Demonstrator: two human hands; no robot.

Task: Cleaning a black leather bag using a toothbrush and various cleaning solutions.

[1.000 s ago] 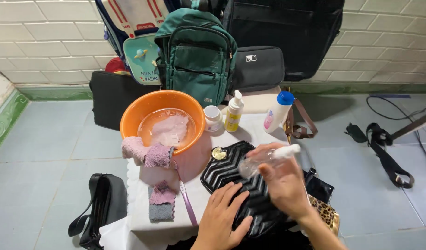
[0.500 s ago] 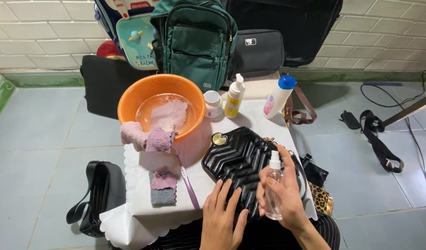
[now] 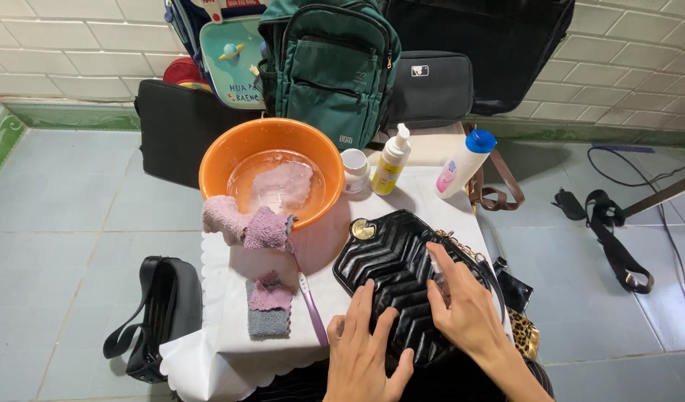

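Resting spread fingers, both hands press black purse beside orange basin.

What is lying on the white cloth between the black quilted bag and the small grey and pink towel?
A toothbrush, pink-purple, lies there lengthwise in the head view, between the bag and the towel.

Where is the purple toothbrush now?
In the head view, the purple toothbrush lies on the white cloth, between the black quilted handbag and the folded rag.
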